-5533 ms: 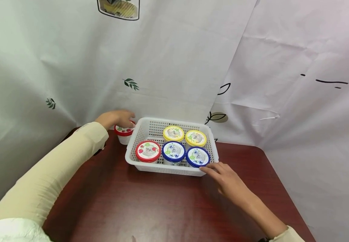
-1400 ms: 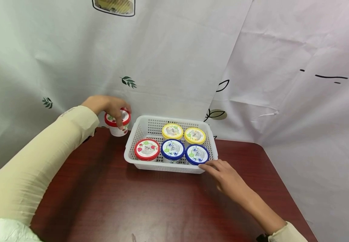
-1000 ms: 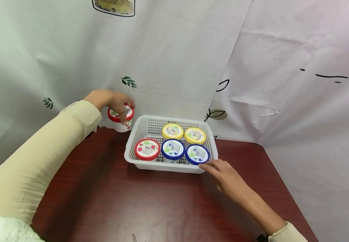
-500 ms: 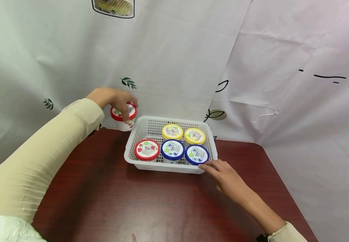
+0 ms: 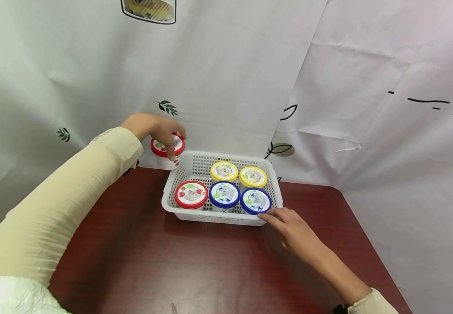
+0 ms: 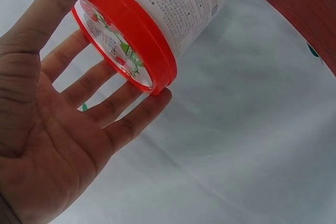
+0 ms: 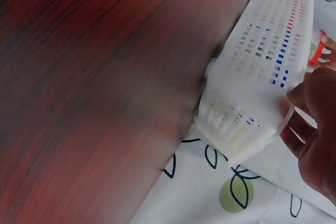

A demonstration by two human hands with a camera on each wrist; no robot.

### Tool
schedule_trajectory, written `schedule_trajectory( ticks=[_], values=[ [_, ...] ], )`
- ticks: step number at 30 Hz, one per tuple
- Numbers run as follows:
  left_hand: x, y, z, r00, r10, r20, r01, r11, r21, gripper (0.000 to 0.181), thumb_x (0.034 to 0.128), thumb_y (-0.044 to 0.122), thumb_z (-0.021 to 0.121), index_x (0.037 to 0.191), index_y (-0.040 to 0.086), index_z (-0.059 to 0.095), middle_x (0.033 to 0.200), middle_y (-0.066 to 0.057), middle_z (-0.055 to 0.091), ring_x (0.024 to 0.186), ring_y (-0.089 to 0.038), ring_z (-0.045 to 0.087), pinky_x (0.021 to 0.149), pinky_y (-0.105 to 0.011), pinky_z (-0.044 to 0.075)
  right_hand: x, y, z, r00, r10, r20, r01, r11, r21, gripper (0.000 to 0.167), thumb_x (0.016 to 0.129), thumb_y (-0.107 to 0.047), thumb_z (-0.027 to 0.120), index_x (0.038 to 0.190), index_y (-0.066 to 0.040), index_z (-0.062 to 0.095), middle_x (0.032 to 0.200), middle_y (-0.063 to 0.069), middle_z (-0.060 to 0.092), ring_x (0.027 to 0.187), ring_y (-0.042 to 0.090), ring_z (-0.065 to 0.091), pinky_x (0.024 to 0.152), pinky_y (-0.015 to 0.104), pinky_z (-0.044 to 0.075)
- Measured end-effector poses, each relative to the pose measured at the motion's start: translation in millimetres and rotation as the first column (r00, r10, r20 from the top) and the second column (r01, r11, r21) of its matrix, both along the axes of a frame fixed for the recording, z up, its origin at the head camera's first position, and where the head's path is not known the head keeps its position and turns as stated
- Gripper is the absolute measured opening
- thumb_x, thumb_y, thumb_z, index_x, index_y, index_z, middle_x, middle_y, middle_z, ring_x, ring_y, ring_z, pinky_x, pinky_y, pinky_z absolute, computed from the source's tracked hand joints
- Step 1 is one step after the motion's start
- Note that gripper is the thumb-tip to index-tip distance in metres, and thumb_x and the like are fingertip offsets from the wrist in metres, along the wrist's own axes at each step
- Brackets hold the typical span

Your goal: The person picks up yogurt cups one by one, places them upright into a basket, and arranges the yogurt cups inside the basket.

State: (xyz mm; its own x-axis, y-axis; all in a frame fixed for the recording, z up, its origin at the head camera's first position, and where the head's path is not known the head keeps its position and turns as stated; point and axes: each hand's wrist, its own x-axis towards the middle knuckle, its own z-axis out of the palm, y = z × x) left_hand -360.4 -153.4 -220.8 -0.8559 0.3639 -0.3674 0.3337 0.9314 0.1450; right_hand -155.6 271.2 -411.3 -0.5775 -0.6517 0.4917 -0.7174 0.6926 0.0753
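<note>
My left hand (image 5: 161, 129) grips a white tub with a red lid (image 5: 168, 161) by the lid's rim, fingers spread round its edge. The tub hangs at the left rear corner of the white plastic basket (image 5: 218, 219), about level with its rim. The left wrist view shows strawberries on this red lid (image 6: 113, 40) and small print on the side. My right hand (image 5: 295, 231) holds the basket's front right corner, thumb on the rim. Inside the basket stand a red-lidded tub (image 5: 191, 194), two blue-lidded tubs (image 5: 224, 194) and two yellow-lidded tubs (image 5: 224, 171).
The basket stands on a dark red wooden table (image 5: 211, 266) near its back edge. A pale printed curtain (image 5: 226, 78) hangs close behind and on both sides. Within the basket, the back left spot beside the yellow-lidded tubs shows bare floor.
My left hand first reached to the red-lidded tub left of the basket, then gripped and lifted it, and has moved it right toward the basket. My right hand has stayed at the corner.
</note>
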Motion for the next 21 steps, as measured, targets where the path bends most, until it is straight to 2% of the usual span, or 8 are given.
schedule_trajectory(
  ticks=[7, 21],
  values=[
    [0.8, 13.2, -0.7, 1.000, -0.002, -0.002, 0.002, 1.000, -0.001, 0.092, 0.0842, 0.034, 0.099, 0.163, 0.016, 0.055, 0.160, -0.021, 0.056, 0.141, -0.043, 0.053, 0.111, -0.059, 0.062, -0.2, 0.0, -1.3, 1.000, 0.004, -0.004, -0.004, 1.000, 0.007, 0.065, 0.085, 0.015, 0.079, 0.141, -0.017, 0.076, 0.126, 0.004, 0.076, 0.111, 0.025, 0.073, 0.096, 0.047, 0.062],
    [1.0, 35.4, -6.6, 1.000, -0.029, -0.003, 0.029, 1.000, 0.006, 0.087, 0.0864, 0.035, 0.098, 0.162, 0.017, 0.057, 0.157, -0.017, 0.059, 0.138, -0.039, 0.057, 0.110, -0.056, 0.063, 0.2, 1.1, -1.1, 1.000, 0.007, -0.001, -0.007, 1.000, -0.005, 0.065, 0.085, 0.015, 0.079, 0.141, -0.018, 0.076, 0.127, 0.005, 0.076, 0.113, 0.027, 0.074, 0.099, 0.048, 0.062]
  ],
)
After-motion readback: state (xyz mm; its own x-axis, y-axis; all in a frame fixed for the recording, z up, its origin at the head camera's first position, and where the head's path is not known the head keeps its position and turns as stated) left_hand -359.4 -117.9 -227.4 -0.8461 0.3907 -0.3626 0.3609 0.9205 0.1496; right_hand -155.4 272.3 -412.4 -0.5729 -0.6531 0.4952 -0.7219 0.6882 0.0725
